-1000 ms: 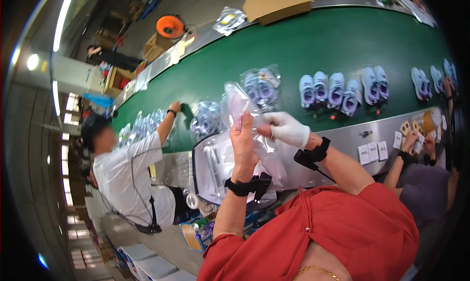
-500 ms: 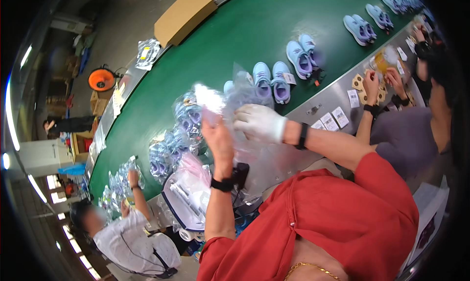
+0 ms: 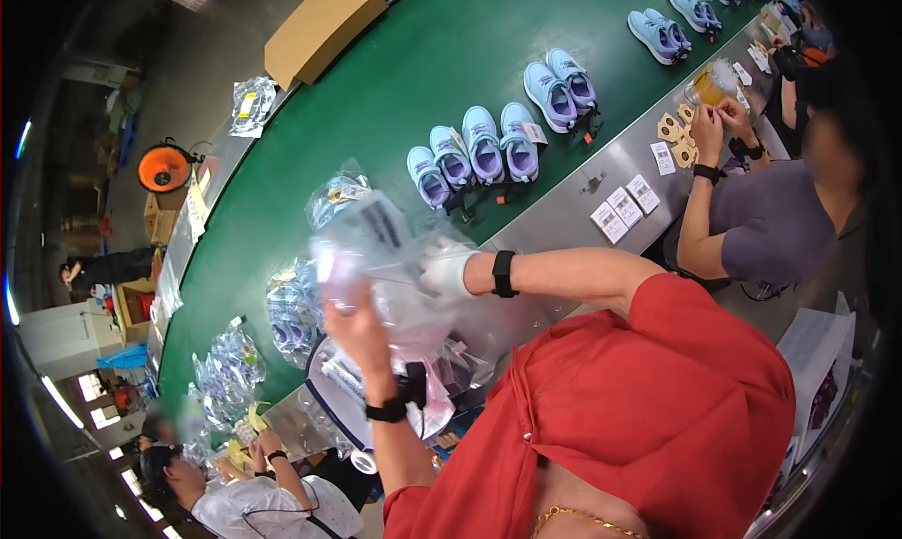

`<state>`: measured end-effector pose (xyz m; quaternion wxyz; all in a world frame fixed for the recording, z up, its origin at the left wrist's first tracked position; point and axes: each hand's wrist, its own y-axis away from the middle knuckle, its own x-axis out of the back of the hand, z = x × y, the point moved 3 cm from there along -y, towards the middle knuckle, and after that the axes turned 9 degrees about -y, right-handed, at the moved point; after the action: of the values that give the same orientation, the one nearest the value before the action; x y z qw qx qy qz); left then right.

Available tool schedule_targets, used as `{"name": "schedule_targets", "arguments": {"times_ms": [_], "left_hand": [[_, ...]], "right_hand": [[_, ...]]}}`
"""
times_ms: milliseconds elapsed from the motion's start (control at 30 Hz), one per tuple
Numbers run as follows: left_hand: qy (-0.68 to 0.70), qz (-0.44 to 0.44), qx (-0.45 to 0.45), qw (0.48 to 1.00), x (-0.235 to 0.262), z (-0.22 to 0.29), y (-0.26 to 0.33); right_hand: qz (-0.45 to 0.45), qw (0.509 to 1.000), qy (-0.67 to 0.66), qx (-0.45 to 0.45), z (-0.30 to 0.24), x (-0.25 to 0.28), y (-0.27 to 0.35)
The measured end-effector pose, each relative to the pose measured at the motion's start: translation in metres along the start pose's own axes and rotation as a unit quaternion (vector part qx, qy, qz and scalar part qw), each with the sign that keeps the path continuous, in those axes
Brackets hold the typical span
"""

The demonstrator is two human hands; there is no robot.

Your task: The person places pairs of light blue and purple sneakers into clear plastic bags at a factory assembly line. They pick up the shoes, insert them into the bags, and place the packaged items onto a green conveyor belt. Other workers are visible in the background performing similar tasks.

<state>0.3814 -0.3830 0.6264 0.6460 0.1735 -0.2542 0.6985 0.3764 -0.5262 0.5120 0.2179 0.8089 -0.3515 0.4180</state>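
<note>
Head view: clear plastic bag [image 3: 395, 276] is held up in the air in front of the person, above the near edge of the green conveyor belt [image 3: 395, 97]. Left hand [image 3: 357, 328], bare, grips the bag's lower left side with fingers closed on the film. Right hand [image 3: 446, 268], in a white glove, is pushed against or into the bag from the right; whether its fingers clamp the film I cannot tell, crumpled plastic hides them. Contents of the bag are blurred, something pale pink-lilac shows through, can't confirm it's a shoe. Judgement: bagging is mid-step, bag not sealed or laid down yet. Already done by the look of it: several bagged shoe pairs [image 3: 291, 309] lie on the belt to the left. Left to do: unbagged pale blue and lilac shoes [image 3: 474, 154] in a row on the belt to the right, more pairs farther along. White tray with more bags [image 3: 362, 398] sits just under the hands. Co-worker in a grey shirt [image 3: 770, 224] handles small tags at the steel tabletop [image 3: 564, 210] on the right; another person [image 3: 235, 492] works lower left.
</note>
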Motion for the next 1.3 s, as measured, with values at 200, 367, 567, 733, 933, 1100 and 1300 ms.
{"name": "schedule_targets", "arguments": {"times_ms": [200, 367, 567, 733, 933, 1100, 1300], "left_hand": [[0.079, 0.051, 0.086, 0.992, 0.029, -0.037, -0.047], [0.066, 0.017, 0.083, 0.994, 0.029, -0.038, -0.058], [0.046, -0.015, 0.135, 0.990, 0.008, -0.043, -0.071], [0.066, -0.006, 0.146, 0.987, 0.013, -0.081, -0.072], [0.145, -0.041, 0.169, 0.974, -0.006, -0.090, -0.070], [0.234, -0.061, 0.079, 0.967, -0.030, -0.041, -0.080], [0.068, -0.197, -0.153, 0.966, -0.100, 0.028, -0.026]], "right_hand": [[0.338, 0.870, -0.332, 0.134, -0.041, 0.099, 0.001], [0.307, 0.939, -0.020, -0.153, 0.065, 0.091, 0.002], [0.049, 0.946, 0.082, -0.308, 0.131, -0.039, -0.056], [0.154, 0.945, -0.045, -0.285, 0.138, -0.007, -0.055], [0.298, 0.676, -0.671, -0.057, 0.117, 0.114, 0.012], [0.225, 0.784, -0.578, -0.021, 0.052, 0.151, 0.048], [0.157, 0.987, -0.006, -0.024, -0.003, 0.061, 0.037]]}}
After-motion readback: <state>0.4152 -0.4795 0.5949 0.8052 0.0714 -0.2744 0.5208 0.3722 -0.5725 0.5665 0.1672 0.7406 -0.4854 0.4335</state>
